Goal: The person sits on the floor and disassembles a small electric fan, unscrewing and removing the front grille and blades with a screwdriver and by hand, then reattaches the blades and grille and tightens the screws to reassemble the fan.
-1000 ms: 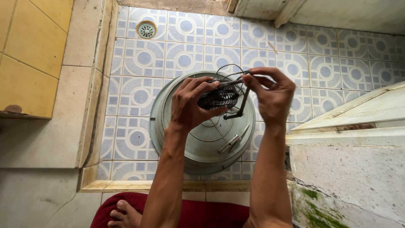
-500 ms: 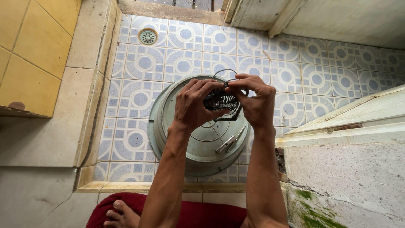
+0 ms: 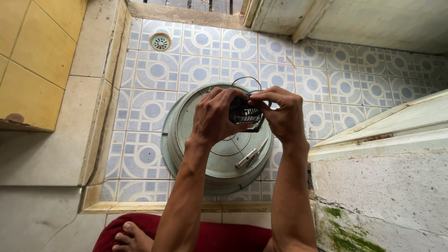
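Both hands are clamped on a small black wire cage [image 3: 245, 114], held above the upturned grey basin [image 3: 186, 154]. Left hand [image 3: 215, 116] grips its left end, right hand [image 3: 279, 114] its right end; long axis runs left-right. Both hands are equally near.

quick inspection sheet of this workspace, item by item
surface: upturned grey metal basin on the blue patterned tile floor.
job's things: small black wire cage held over the basin, a thin wire loop rising from it.
clutter: small metal tool lying on the basin.
hands: left hand and right hand both grip the cage.
cables: nothing seen apart from the wire loop.
surroundings: round floor drain, yellow tiles, weathered white door, bare foot on red cloth.
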Demonstrator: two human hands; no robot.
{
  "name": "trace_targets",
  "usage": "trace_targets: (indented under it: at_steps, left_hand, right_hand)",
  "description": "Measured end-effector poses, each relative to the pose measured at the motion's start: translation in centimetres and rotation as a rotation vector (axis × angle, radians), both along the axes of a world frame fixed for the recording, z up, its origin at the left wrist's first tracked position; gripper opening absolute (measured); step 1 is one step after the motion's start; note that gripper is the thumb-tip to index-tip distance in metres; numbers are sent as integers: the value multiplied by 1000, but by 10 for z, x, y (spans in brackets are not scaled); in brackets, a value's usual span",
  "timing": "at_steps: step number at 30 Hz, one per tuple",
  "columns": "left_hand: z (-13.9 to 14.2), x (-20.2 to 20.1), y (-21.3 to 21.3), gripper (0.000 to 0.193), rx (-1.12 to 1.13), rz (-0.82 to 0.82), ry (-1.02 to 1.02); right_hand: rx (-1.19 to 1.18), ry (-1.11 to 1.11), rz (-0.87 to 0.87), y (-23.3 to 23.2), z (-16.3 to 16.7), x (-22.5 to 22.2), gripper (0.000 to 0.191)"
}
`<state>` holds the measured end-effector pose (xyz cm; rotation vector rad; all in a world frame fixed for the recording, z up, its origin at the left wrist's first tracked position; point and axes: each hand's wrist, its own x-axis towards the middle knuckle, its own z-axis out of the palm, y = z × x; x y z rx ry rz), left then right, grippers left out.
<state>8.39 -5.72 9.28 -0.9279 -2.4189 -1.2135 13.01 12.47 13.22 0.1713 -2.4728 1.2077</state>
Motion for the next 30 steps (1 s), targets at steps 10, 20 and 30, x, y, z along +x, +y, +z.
trace_targets:
  at_steps: [10, 20, 30]
  left_hand:
    - [20, 0, -4, 75, -69, -14, 109]
    - [25, 0, -5, 76, -126, -17, 146]
    - [36, -3, -10, 81, -128, -23, 178]
  right_hand:
    - [62, 34, 8, -2, 21, 7, 20]
    - [139, 6, 34, -6, 33, 9, 19]
    - [217, 51, -4, -5, 39, 3, 14]
